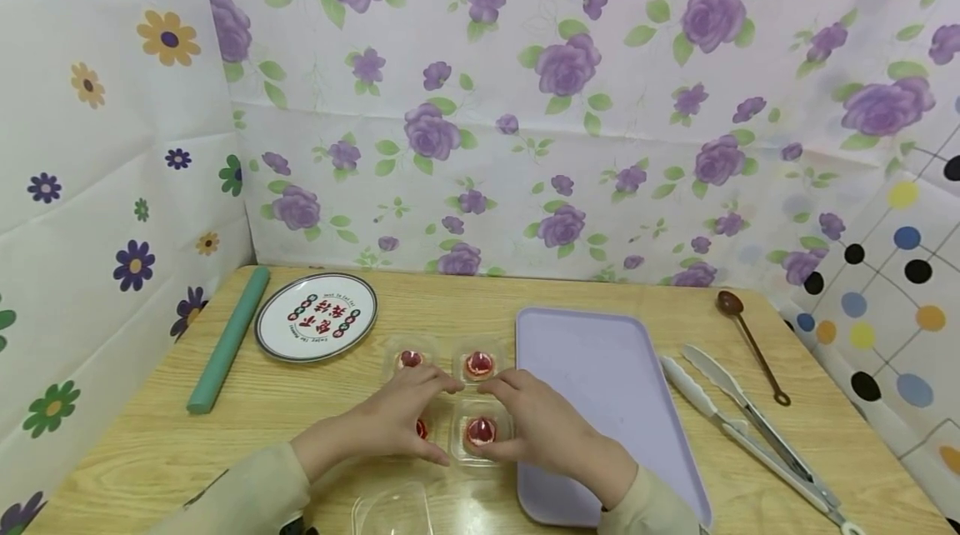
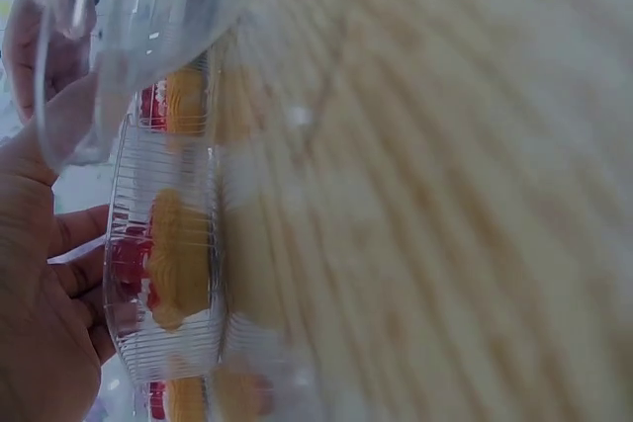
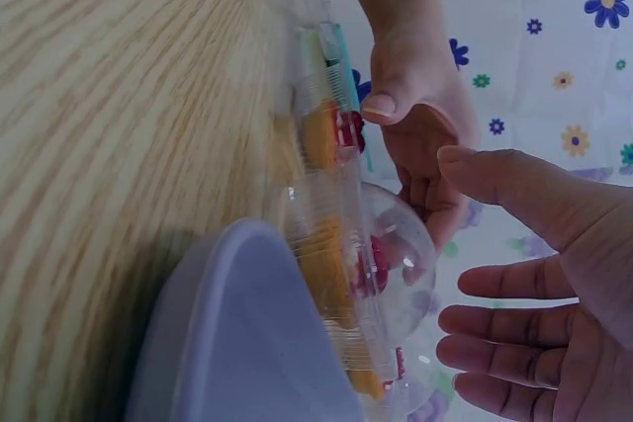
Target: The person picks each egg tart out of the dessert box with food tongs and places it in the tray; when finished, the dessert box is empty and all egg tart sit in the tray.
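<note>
Several clear plastic boxes stand together on the table, each with a small yellow cake topped in red. My left hand [image 1: 386,418] hovers around the near left cake [image 1: 422,430], which it partly hides. My right hand [image 1: 551,427] is beside the near right box [image 1: 459,452], its thumb close to the cake [image 1: 481,432]. In the right wrist view a clear dome lid [image 3: 407,244] covers one cake, and the right fingers [image 3: 504,343] are spread, apart from it. The far boxes hold a left cake [image 1: 409,358] and a right cake [image 1: 478,365]. Neither hand grips anything.
A loose clear lid [image 1: 393,512] lies at the front edge. The lilac tray [image 1: 600,385] adjoins the boxes on the right, with tongs [image 1: 757,435] and a brown ladle [image 1: 753,347] beyond. Leftward are a white plate [image 1: 281,327] and a green roll [image 1: 228,343].
</note>
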### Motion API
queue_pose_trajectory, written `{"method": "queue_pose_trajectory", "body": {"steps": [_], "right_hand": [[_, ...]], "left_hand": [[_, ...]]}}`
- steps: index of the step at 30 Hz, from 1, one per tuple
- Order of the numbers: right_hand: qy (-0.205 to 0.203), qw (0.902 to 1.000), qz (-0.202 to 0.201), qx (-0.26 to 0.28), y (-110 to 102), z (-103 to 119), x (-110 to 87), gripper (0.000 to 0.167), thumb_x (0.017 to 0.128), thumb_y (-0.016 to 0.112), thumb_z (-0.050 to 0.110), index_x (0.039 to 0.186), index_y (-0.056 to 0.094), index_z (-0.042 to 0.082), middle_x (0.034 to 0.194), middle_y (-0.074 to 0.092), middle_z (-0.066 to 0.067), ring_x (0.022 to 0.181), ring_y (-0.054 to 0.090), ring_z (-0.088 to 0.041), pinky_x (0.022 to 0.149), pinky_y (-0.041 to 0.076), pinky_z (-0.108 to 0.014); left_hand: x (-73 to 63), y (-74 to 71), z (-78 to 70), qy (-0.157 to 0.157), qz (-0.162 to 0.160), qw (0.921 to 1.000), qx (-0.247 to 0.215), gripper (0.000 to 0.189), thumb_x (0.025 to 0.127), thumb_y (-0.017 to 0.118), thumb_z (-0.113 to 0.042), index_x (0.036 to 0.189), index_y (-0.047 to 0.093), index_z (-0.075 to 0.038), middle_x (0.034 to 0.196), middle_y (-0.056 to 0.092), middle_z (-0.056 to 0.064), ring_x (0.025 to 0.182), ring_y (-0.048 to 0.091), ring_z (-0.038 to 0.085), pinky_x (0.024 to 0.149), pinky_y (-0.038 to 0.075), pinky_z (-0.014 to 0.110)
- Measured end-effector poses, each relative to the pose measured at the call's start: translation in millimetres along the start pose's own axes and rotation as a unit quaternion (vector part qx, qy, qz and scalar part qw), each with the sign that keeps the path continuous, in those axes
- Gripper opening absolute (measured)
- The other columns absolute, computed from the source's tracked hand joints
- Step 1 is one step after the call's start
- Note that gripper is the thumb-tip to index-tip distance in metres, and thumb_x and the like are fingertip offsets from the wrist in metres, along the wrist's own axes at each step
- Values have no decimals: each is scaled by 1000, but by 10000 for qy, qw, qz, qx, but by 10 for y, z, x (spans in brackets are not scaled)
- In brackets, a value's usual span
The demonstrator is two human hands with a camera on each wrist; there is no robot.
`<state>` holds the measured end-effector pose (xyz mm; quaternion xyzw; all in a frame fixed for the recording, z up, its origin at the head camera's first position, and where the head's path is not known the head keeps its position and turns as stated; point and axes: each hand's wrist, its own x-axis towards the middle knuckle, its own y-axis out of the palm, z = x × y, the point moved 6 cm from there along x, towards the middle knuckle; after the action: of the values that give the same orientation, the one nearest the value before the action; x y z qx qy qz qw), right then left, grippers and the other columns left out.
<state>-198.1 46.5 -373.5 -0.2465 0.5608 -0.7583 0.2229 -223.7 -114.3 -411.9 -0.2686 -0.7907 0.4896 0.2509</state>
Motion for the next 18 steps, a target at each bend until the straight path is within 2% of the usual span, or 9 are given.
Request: {"method": "queue_pose_trajectory", "body": {"steps": [4, 12, 18], "right_hand": [[-122, 9995, 214, -197, 63, -2, 40, 73, 73, 77, 52, 129, 57, 9, 125, 60, -5, 116, 56, -21, 99, 50, -38], [-434, 9956, 343, -758, 172, -5, 119, 79, 70, 75, 60, 126, 59, 8, 123, 62, -4, 115, 56, -19, 100, 49, -36], [-383, 9932, 461, -998, 246, -17, 172, 83, 66, 74, 66, 125, 59, 10, 120, 61, -2, 108, 55, -16, 87, 51, -33]], "left_hand": [[16, 26, -1, -14, 38, 10000, 58, 88, 62, 82, -55, 134, 52, -13, 118, 56, -2, 112, 51, 17, 98, 45, 41], [46, 64, -30, -46, 147, 9995, 287, 89, 59, 82, -59, 130, 55, -11, 115, 58, -2, 111, 52, 16, 101, 43, 41], [54, 92, -72, -103, 182, 9986, 494, 83, 60, 83, -56, 123, 59, -9, 113, 59, -1, 108, 52, 16, 101, 43, 38]]}}
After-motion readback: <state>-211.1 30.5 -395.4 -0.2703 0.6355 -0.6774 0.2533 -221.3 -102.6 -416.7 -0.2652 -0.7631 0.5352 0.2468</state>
